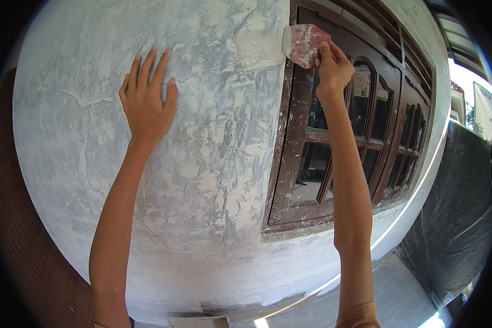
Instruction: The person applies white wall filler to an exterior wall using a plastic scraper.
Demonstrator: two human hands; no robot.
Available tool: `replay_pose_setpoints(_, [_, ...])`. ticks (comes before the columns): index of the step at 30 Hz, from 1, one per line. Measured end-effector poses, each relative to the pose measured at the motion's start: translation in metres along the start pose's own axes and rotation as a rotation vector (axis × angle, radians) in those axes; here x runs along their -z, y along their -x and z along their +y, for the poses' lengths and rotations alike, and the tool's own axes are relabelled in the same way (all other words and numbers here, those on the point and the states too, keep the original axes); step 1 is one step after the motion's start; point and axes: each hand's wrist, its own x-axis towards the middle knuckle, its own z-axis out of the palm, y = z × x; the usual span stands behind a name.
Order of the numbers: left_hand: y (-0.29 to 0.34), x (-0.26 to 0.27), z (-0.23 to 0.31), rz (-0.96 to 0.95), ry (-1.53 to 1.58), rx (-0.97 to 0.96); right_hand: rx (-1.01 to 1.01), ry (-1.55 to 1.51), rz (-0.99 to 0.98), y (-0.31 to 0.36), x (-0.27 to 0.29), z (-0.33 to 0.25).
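My left hand (146,106) lies on the patchy grey-white wall (202,164) with its fingers stretched out and nothing in it. My right hand (335,71) is raised higher and pinches a reddish putty spreader (307,46) by its right edge. Whitish filler is smeared over the spreader's flat face. Its left edge is at the border between the wall and the dark brown window frame (281,150); I cannot tell whether it touches. Just left of the spreader, a cream-coloured filler patch (261,50) shows on the wall.
Brown wooden window panels (361,98) with glass panes fill the right of the wall, spattered with white. A dark sheet (454,208) hangs at far right. Below, a pale box-like thing (199,322) shows at the lower edge. A brown textured surface (33,235) borders the left.
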Motion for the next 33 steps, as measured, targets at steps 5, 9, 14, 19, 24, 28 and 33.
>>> replay_pose_setpoints(5, [0.000, 0.001, -0.001, -0.014, -0.046, 0.009, -0.008, -0.149, -0.045, 0.010, 0.010, -0.009])
replay_pose_setpoints(9, [-0.001, 0.002, -0.003, 0.004, 0.011, -0.003, -0.031, -0.077, -0.260, 0.039, -0.012, -0.020])
replay_pose_setpoints(14, [0.000, 0.001, -0.001, -0.006, -0.016, 0.005, -0.021, -0.004, 0.072, 0.029, 0.025, -0.007])
replay_pose_setpoints(19, [0.000, 0.000, 0.000, -0.003, -0.015, 0.009, -0.040, -0.137, 0.066, 0.043, 0.018, -0.017])
replay_pose_setpoints(24, [-0.001, -0.001, -0.002, 0.006, -0.009, -0.002, -0.017, 0.007, -0.154, 0.062, -0.014, -0.009])
replay_pose_setpoints(28, [-0.001, 0.001, 0.000, 0.000, -0.023, 0.006, -0.070, -0.047, 0.028, 0.046, 0.020, 0.001])
replay_pose_setpoints(33, [-0.001, 0.003, 0.002, -0.003, -0.045, 0.007, -0.080, -0.195, 0.085, 0.038, 0.021, -0.018])
